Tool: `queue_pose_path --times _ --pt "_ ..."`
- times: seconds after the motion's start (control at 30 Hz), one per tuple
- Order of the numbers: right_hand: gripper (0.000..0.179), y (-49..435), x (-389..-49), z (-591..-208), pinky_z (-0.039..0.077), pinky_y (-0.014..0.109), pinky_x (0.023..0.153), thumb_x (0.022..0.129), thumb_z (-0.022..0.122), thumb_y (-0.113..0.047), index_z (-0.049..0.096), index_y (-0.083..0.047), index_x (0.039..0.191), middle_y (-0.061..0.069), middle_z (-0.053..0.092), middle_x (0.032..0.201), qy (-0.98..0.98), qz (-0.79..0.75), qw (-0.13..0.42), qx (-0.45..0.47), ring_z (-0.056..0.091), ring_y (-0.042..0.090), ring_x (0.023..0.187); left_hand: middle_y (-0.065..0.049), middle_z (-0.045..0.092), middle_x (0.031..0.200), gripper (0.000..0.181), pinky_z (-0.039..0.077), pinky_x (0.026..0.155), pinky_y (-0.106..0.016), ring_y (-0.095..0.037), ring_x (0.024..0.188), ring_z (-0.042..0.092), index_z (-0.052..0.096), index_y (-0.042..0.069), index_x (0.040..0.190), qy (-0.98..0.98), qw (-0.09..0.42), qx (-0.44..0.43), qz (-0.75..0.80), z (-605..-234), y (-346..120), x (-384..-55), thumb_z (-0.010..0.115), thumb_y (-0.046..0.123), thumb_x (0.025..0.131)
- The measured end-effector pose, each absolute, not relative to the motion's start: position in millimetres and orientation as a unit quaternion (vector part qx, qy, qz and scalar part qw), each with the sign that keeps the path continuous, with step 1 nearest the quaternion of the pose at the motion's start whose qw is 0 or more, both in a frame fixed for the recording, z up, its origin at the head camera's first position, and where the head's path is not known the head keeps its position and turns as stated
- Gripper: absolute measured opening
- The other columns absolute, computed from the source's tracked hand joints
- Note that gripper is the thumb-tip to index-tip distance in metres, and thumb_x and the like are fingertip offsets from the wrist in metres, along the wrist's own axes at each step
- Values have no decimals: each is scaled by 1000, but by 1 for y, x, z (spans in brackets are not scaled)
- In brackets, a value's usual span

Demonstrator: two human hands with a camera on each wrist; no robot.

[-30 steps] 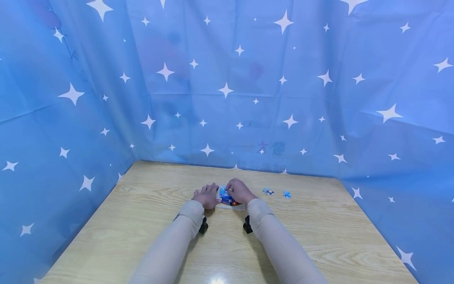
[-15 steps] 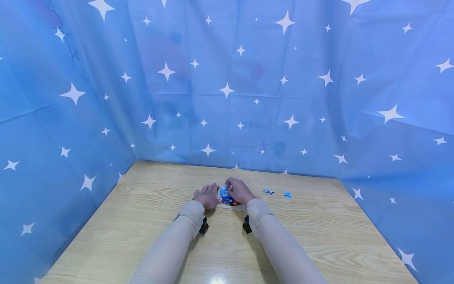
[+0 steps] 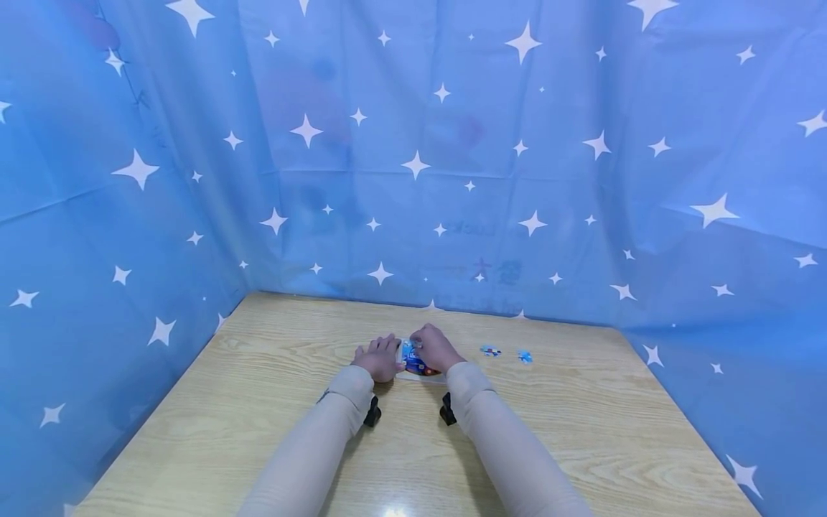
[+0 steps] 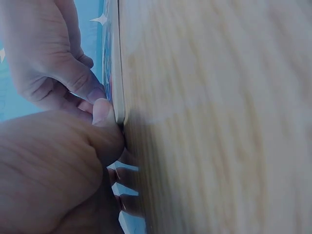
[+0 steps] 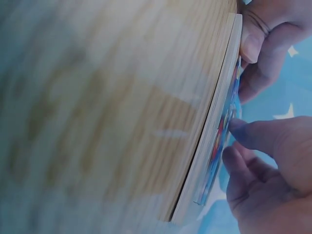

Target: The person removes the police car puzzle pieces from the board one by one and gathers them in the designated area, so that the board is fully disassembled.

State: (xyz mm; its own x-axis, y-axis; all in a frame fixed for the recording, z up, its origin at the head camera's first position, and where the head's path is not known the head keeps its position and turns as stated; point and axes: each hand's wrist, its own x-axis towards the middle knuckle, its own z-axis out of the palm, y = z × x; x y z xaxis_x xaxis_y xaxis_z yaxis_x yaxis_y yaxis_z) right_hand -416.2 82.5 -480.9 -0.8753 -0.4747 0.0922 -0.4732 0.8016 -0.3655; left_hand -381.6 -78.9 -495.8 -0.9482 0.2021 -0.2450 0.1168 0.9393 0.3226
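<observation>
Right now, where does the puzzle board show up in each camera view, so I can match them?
Head: the puzzle board lies below centre, between the left hand and right hand, partly covered by the right.
Left wrist: edge-on, a thin upright strip at the top, left of centre.
Right wrist: edge-on, slanting from upper right to the bottom, right of centre.
Shared landmark: the left thumb at the board's edge.

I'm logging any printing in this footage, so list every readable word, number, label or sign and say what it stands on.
"大": faint, on the blue star-patterned curtain.
Probably "Luck": faint, above it on the same curtain.
Other marks around these on the curtain: too faint to read.
White marks on the jigsaw puzzle: too small to read.
</observation>
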Motion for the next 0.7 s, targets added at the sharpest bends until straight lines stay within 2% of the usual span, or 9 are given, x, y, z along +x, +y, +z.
queue_pose_path --times 0.3,0.7 --pt "26 83 -414 -479 51 46 97 97 64 2 70 6 122 19 65 114 946 -216 17 -243 62 31 108 -5 17 169 63 14 120 -62 -31 155 15 27 18 162 975 126 92 158 -480 -81 -367 48 42 107" --pt "26 86 -419 -486 53 45 96 98 64 0 70 4 123 18 66 119 942 -237 23 -238 64 31 111 -5 17 169 63 14 120 -61 -30 155 15 26 18 162 976 127 85 152 -481 -78 -369 47 42 107"
